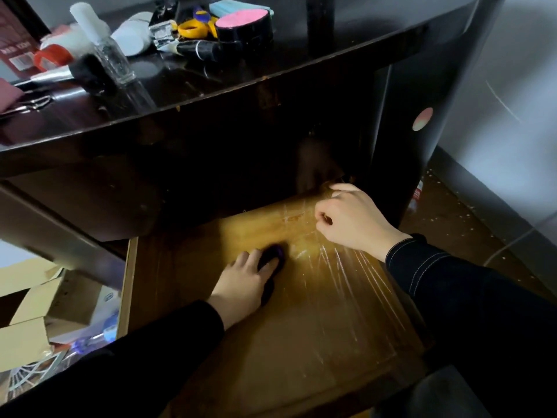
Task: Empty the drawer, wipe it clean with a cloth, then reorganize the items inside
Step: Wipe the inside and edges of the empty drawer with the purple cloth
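The drawer (128, 285) is pulled out and its wooden bottom is bare, so the emptying seems done. Near its middle the left hand (241, 279), fingers spread flat, presses a dark cloth (272, 257) on the bottom; I judge the wiping is under way. At the far right corner the right hand (352, 218) has curled fingers; I cannot tell if it pinches anything. Beyond, a clear bottle (111, 55) and yellow scissors (193, 29) lie on the counter (211, 86), not yet put back.

Left hand (244, 277): lower centre of frame, palm down, fingers extended and slightly spread. Right hand (354, 220): centre right, knuckles up, fingers curled under; contents of grip not discernible.
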`<state>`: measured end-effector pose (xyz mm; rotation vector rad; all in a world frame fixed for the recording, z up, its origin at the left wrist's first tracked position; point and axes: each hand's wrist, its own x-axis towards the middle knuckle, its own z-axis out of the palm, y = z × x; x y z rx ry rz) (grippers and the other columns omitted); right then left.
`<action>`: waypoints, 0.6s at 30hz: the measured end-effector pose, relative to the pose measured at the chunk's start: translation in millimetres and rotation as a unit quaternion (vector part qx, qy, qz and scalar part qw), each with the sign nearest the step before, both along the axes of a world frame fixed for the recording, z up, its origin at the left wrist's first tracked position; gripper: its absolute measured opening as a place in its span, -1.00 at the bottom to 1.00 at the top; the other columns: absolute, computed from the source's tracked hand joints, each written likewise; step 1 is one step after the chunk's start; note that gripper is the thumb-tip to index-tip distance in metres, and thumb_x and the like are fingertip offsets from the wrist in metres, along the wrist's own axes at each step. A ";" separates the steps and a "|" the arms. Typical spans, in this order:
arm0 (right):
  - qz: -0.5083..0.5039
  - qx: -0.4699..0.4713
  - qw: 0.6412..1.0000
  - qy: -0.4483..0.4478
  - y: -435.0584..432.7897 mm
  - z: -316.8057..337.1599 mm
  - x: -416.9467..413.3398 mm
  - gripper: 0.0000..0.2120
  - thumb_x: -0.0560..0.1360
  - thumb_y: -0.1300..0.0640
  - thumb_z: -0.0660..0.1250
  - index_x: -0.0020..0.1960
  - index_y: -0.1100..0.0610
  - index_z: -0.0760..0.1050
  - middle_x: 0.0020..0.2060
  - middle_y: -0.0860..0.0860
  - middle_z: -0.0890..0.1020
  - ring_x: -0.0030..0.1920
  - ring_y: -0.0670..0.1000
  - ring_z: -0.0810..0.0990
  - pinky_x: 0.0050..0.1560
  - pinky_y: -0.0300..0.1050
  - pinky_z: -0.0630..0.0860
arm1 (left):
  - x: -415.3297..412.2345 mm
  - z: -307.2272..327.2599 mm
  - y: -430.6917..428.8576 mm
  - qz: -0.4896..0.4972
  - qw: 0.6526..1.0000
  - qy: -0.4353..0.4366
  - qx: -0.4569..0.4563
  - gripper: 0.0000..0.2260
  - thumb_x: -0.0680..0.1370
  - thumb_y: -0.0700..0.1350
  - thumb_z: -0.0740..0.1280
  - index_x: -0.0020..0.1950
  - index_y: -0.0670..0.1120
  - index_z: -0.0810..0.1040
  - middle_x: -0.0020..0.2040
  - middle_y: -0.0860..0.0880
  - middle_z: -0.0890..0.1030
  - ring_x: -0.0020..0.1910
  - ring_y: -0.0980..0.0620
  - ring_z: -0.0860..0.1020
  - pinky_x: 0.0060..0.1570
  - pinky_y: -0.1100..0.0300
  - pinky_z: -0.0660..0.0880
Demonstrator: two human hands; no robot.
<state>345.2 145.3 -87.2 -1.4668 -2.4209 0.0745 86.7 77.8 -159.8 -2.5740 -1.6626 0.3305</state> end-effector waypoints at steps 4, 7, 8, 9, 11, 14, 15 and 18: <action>-0.003 0.005 1.000 0.008 -0.4 0.6 -0.4 -0.80 0.54 0.08 0.28 -0.26 -0.03 0.51 -0.50 -0.17 0.44 -0.29 -0.09 0.53 0.57 -0.11 0.09 | -6.9 -4.8 -40.1 -0.112 0.994 -0.004 -0.001 -0.48 0.60 0.05 0.25 0.56 0.06 0.25 0.28 -0.14 0.42 0.14 -0.16 0.47 0.04 -0.03 0.54; -0.004 0.001 1.000 -0.006 -1.3 1.1 -0.7 -0.80 0.56 0.06 0.27 -0.22 -0.03 0.55 -0.45 -0.13 0.52 -0.22 -0.09 0.57 0.58 -0.13 0.03 | -6.1 -1.4 -11.5 -0.041 0.999 -0.010 0.013 -0.51 0.64 0.07 0.18 0.57 0.10 0.24 0.29 -0.12 0.41 0.18 -0.17 0.44 0.07 -0.03 0.50; -0.006 0.001 1.000 -0.011 -1.7 1.7 -1.0 -0.80 0.56 0.06 0.26 -0.22 -0.02 0.57 -0.45 -0.13 0.53 -0.22 -0.08 0.58 0.58 -0.15 0.01 | -3.2 0.5 0.8 0.008 1.000 -0.012 0.016 -0.51 0.65 0.08 0.15 0.59 0.11 0.20 0.30 -0.11 0.38 0.21 -0.17 0.41 0.11 -0.02 0.47; -0.007 0.004 1.000 -0.014 -2.3 2.5 -1.4 -0.80 0.56 0.06 0.26 -0.21 -0.02 0.58 -0.45 -0.12 0.54 -0.20 -0.07 0.59 0.56 -0.19 -0.03 | 0.2 2.4 11.3 0.053 0.998 -0.014 0.019 -0.51 0.65 0.07 0.14 0.59 0.11 0.18 0.31 -0.11 0.36 0.22 -0.17 0.40 0.12 -0.01 0.46; -0.009 0.008 1.000 -0.021 -3.0 2.8 -1.8 -0.79 0.56 0.07 0.25 -0.21 -0.02 0.58 -0.47 -0.13 0.53 -0.20 -0.06 0.59 0.52 -0.23 -0.06 | 8.2 5.4 21.7 0.107 0.994 -0.017 0.026 -0.50 0.65 0.03 0.15 0.59 0.07 0.18 0.29 -0.13 0.35 0.21 -0.18 0.39 0.11 -0.01 0.47; -0.008 0.015 0.999 -0.028 -3.3 1.1 -2.0 -0.78 0.56 0.08 0.25 -0.24 -0.02 0.57 -0.51 -0.14 0.46 -0.24 -0.08 0.57 0.55 -0.18 0.01 | 13.9 1.0 2.7 0.074 0.997 -0.027 0.020 -0.50 0.65 0.02 0.16 0.59 0.03 0.17 0.29 -0.15 0.33 0.19 -0.20 0.38 0.06 -0.04 0.47; -0.008 0.017 0.999 -0.029 -3.0 0.5 -1.8 -0.78 0.56 0.07 0.26 -0.24 -0.02 0.56 -0.51 -0.14 0.46 -0.25 -0.08 0.57 0.55 -0.17 0.02 | 12.4 -0.5 -9.2 0.047 0.998 -0.033 0.011 -0.50 0.65 0.02 0.15 0.58 0.03 0.17 0.30 -0.15 0.33 0.18 -0.20 0.38 0.06 -0.04 0.47; 0.000 0.021 0.999 -0.025 -1.2 -1.4 -1.5 -0.79 0.55 0.08 0.28 -0.25 -0.03 0.57 -0.54 -0.17 0.42 -0.33 -0.11 0.53 0.55 -0.11 0.10 | 0.8 -6.4 -42.3 -0.083 0.996 -0.036 -0.007 -0.49 0.62 0.02 0.22 0.57 0.04 0.22 0.27 -0.15 0.37 0.14 -0.18 0.41 0.01 -0.05 0.51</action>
